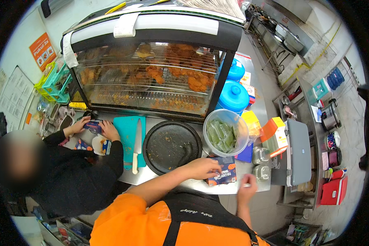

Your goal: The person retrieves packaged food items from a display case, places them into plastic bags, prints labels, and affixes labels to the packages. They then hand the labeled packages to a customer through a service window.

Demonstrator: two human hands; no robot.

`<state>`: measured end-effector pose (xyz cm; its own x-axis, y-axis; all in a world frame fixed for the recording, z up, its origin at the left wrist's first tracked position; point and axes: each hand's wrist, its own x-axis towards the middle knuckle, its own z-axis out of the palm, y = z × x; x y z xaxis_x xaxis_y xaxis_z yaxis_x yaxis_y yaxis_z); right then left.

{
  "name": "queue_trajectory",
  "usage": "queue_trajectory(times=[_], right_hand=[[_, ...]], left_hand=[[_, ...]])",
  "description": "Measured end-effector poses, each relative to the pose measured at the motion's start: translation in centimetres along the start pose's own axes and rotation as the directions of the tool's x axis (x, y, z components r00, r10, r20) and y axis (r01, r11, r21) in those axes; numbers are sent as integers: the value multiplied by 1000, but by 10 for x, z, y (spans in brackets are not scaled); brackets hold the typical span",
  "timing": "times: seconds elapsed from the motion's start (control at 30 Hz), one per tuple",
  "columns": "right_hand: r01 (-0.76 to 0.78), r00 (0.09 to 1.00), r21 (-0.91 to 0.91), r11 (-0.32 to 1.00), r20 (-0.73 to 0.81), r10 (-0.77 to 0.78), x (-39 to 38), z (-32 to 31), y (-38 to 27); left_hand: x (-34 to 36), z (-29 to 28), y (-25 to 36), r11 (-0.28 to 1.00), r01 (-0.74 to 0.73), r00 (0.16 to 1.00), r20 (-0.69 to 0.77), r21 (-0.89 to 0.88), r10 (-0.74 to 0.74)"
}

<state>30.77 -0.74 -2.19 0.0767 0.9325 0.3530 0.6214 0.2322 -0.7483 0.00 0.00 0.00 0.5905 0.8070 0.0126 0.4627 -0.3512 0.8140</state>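
Dark printed box [226,169] near right on desk [244,168], just nearside of clear tub [242,141], probably for easy reach. Left hand [205,168]: fingers loosely bent over box, steadying it imo, can't tell if gripping. Right hand [247,190]: fingers half-curled beside box, can't tell if holding anything.
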Motion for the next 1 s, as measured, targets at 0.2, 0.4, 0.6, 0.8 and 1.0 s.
queue_trajectory(times=[0.2,0.4,0.6,0.8,1.0], right_hand=[[-81,955,-723,686,-253,-154,169,-182,199],[90,985,-620,779,170,22,245,-281,333],[294,909,-481,826,407,-86,240,-278,337],[469,792,-462,753,596,-128,252,-279,315],[748,566,-365,554,787,-246,283,-306,279]], left_hand=[[-46,77,-5,943,308,951,-27,125,-308],[-60,180,-11,506,838,423,341,206,-840],[-22,318,-12,528,813,421,379,245,-824],[38,320,19,604,789,571,231,111,-788],[84,292,53,635,772,632,-79,-14,-771]])
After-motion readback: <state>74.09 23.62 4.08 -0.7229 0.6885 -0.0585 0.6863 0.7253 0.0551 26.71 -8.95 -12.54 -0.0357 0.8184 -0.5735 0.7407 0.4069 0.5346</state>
